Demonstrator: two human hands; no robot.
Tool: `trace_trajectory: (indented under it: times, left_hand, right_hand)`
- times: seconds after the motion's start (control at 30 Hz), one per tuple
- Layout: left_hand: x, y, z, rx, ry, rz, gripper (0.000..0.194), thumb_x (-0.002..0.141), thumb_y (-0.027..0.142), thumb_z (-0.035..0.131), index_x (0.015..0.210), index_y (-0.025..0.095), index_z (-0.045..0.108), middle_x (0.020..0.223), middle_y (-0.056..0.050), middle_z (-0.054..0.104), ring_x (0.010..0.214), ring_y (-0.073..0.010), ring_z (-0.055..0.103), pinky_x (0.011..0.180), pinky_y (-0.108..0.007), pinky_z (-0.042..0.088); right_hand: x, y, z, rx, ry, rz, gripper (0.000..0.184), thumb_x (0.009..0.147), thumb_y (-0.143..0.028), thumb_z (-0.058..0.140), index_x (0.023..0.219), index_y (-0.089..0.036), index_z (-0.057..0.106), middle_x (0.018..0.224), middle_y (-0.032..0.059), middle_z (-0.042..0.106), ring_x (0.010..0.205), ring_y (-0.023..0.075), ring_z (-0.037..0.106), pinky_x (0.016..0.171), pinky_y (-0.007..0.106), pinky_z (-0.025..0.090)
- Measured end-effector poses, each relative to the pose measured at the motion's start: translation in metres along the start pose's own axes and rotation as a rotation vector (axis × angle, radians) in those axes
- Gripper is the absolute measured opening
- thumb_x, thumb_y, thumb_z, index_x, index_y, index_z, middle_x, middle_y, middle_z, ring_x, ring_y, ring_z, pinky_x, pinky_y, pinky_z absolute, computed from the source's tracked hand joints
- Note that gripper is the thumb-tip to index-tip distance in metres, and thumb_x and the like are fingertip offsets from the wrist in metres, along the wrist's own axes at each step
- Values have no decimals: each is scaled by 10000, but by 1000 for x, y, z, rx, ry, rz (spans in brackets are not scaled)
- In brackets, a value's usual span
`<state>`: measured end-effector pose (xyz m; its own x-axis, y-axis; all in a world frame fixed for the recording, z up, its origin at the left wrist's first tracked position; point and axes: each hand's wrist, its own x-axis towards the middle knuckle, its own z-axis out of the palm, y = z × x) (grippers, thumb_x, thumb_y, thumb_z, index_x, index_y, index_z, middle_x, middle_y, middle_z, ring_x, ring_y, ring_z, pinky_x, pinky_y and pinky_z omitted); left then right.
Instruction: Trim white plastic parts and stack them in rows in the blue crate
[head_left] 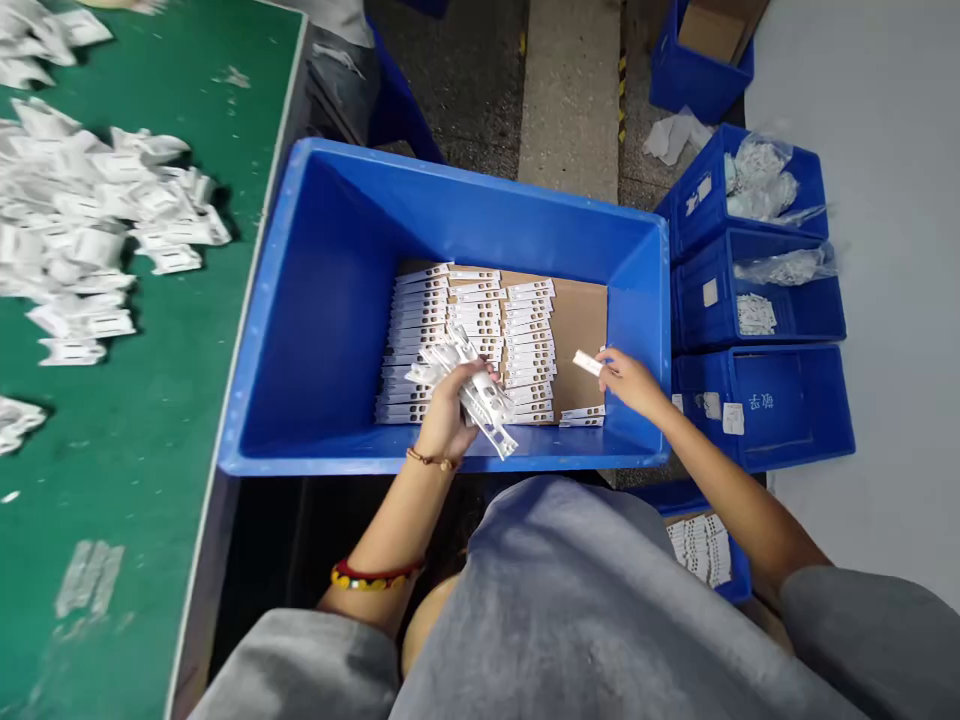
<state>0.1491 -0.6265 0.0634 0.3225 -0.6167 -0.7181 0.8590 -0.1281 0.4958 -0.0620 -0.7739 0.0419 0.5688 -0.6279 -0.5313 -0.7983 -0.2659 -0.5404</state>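
Over a large blue bin (480, 188) my left hand (448, 405) is closed around a loose bunch of white plastic parts (487, 400), which point in several directions. My right hand (628, 380) pinches one white plastic part (587, 363) by its end, above the bin's right side. Below, narrow white parts (531, 340) with slots lie in neat columns on a cardboard sheet (581, 310). A short stack (583, 416) of the same parts sits at the near right corner, just under my right hand. My left hand hides some of the middle column.
On the left, a green table (172, 400) carries a heap of white parts (97, 210). Smaller blue bins (787, 400) line the right side, some with bagged parts (761, 175). Another person (337, 60) is at the far side. A crate of parts (701, 548) stands low by my right arm.
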Motion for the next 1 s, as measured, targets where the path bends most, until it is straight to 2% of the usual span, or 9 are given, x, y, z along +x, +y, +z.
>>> trace_trajectory:
  times: [0.07, 0.1, 0.17, 0.27, 0.37, 0.53, 0.73, 0.83, 1.0]
  left_hand:
    - [21, 8, 4, 43, -20, -48, 142, 612, 171, 681, 731, 151, 606, 596, 24, 630, 510, -101, 600, 520, -197, 526]
    - [31, 9, 6, 67, -26, -71, 130, 610, 162, 682, 709, 150, 598, 589, 18, 629, 501, -102, 596, 515, -199, 523]
    - [50, 8, 9, 95, -30, -103, 130, 604, 150, 694, 681, 150, 589, 578, 13, 625, 487, -105, 587, 506, -203, 513]
    - [70, 1, 8, 102, -27, -123, 140, 611, 162, 727, 677, 160, 605, 597, 13, 634, 519, -112, 600, 533, -213, 516]
    - [78, -5, 4, 101, -19, -126, 165, 602, 183, 776, 693, 166, 640, 642, 10, 657, 586, -133, 633, 632, -254, 548]
    - [74, -4, 4, 81, -24, -109, 225, 563, 183, 825, 745, 157, 694, 731, -27, 702, 771, -218, 703, 778, -338, 579]
    - [68, -1, 13, 116, -34, -117, 162, 607, 167, 809, 706, 156, 681, 760, -56, 708, 940, -286, 710, 820, -361, 591]
    - [69, 0, 14, 107, -34, -116, 181, 604, 157, 813, 719, 157, 673, 788, -64, 719, 950, -291, 712, 825, -368, 598]
    - [72, -1, 14, 92, -15, -113, 223, 588, 112, 794, 776, 158, 683, 819, -51, 734, 935, -278, 718, 800, -359, 610]
  right_hand:
    - [24, 4, 13, -395, -149, 23, 297, 984, -191, 359, 1177, -202, 584, 1081, 80, 728, 933, 215, 680, 772, 310, 480]
    - [35, 5, 22, -511, -198, 28, 314, 988, -173, 360, 1186, -199, 603, 1174, 96, 705, 1043, 228, 657, 848, 326, 464]
    - [52, 9, 43, -608, -263, 50, 300, 975, -145, 414, 1169, -174, 641, 1245, 130, 675, 1179, 255, 598, 970, 365, 408]
    - [65, 21, 69, -669, -349, 74, 282, 925, -84, 502, 1136, -154, 676, 1216, 146, 687, 1230, 252, 564, 1044, 376, 340]
    - [66, 38, 79, -715, -389, 59, 326, 916, -47, 500, 1177, -162, 659, 1245, 134, 673, 1230, 216, 566, 1034, 330, 336]
    - [66, 52, 80, -789, -400, 48, 361, 902, -20, 498, 1216, -137, 633, 1198, 159, 688, 1133, 209, 631, 974, 312, 384]
    - [68, 55, 89, -848, -384, -28, 404, 913, 25, 386, 1248, -39, 603, 1269, 228, 622, 1222, 246, 565, 1003, 347, 410]
    - [68, 55, 95, -853, -391, -59, 420, 939, 11, 333, 1267, -20, 592, 1307, 253, 583, 1246, 269, 535, 970, 359, 454]
    - [68, 55, 103, -821, -426, -43, 418, 917, 29, 364, 1250, -30, 610, 1274, 260, 602, 1189, 271, 578, 882, 339, 519]
